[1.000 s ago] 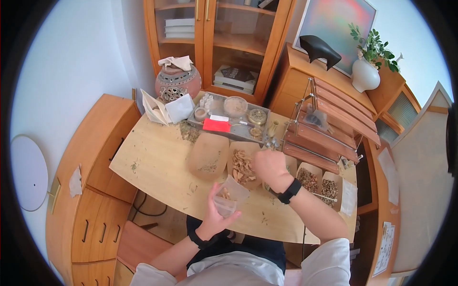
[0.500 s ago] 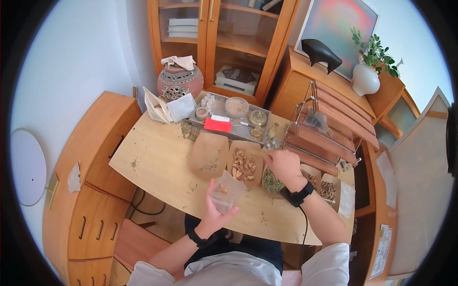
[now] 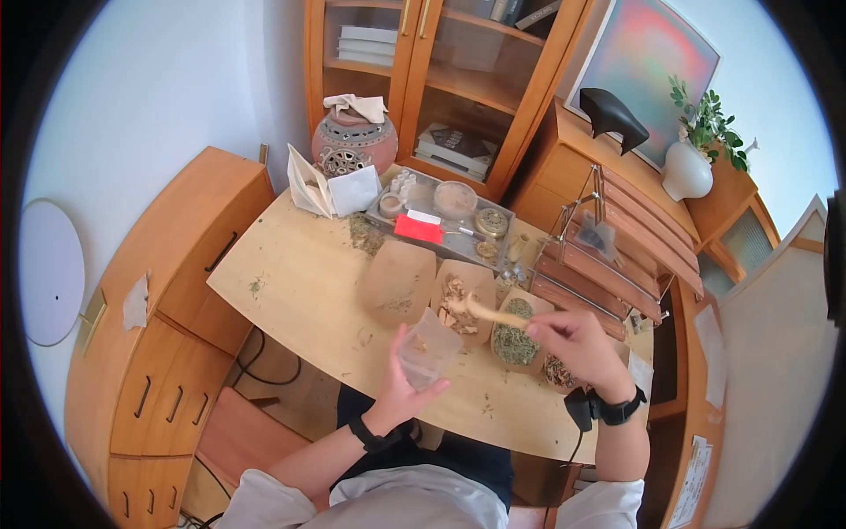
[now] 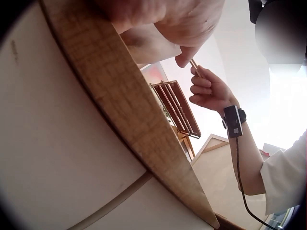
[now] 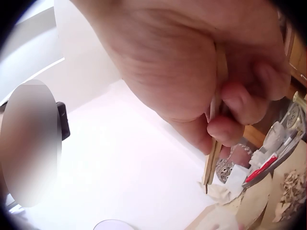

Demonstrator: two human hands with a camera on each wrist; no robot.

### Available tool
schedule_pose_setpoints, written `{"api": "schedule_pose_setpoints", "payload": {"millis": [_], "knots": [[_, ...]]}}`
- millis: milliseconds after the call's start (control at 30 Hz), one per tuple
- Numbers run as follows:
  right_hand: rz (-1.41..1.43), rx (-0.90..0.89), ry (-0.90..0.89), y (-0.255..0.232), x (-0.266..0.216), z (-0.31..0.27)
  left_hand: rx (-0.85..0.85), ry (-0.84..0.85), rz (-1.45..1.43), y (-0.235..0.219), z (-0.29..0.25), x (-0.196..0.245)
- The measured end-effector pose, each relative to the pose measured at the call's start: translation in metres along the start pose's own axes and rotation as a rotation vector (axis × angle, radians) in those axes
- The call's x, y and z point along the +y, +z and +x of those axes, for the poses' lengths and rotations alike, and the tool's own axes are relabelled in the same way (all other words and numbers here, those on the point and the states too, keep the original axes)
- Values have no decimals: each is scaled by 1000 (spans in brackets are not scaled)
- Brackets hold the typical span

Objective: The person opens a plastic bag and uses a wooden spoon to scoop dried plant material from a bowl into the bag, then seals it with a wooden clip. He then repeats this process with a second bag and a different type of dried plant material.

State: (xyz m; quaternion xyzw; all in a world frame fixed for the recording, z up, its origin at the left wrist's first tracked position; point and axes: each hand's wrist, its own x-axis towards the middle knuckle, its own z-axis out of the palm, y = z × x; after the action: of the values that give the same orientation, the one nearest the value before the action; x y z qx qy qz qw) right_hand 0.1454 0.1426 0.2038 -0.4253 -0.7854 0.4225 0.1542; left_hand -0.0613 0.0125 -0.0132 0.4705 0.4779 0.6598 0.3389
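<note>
In the head view my left hand (image 3: 398, 392) holds a clear plastic pouch (image 3: 432, 360) from below, its thumb to the right and fingers up the left side; a few pale chips show inside. My right hand (image 3: 583, 348) pinches slim pale wooden tongs (image 3: 506, 317), which point left over a paper tray of dried brown slices (image 3: 452, 293). Close up in the right wrist view, curled fingers surround the tongs (image 5: 211, 165). Below the right hand is a tray of green dried herb (image 3: 515, 339), and nearer me one of mixed brown bits (image 3: 558, 372), partly hidden.
A paper tray (image 3: 397, 264) with scattered green crumbs stands on the left. Behind lies a grey tray (image 3: 423, 187) holding jars, small tins and a red packet (image 3: 419, 228). A slatted wooden rack (image 3: 608, 256) stands at the right, a pink pot (image 3: 355, 141) at the back.
My right hand has moved right and toward me, uncovering the tongs and the green herb. My left hand stays near the trays with the pouch. The head view has shifted slightly.
</note>
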Motion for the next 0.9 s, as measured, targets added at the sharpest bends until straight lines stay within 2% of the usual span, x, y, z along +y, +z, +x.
{"api": "schedule_pose_setpoints", "payload": {"millis": [33,133,267,367,467,500,667,800,900], "knots": [[-8,-46,52,3,-5,-5,-22,-12,1,0,0,1],[-31,-126,-40,18,-1,-10,0,4,64,1,-1,-1],[-137,-99,-45,24,-2,-12,-6,1,14,2,0,3],[-119,-61,153,12,-9,-2,32,-7,-83,2,-1,4],[-243,11,86,11,18,20,85,7,-122,0,-3,2],[-311,27,1,14,40,30,96,11,-115,-3,-4,-6],[-485,-40,82,38,83,65,108,-22,-143,-7,-5,-9],[-538,-42,176,51,75,73,125,-29,-113,-6,-4,-4],[-569,-2,132,56,67,73,127,-27,-78,-6,-5,-6]]}}
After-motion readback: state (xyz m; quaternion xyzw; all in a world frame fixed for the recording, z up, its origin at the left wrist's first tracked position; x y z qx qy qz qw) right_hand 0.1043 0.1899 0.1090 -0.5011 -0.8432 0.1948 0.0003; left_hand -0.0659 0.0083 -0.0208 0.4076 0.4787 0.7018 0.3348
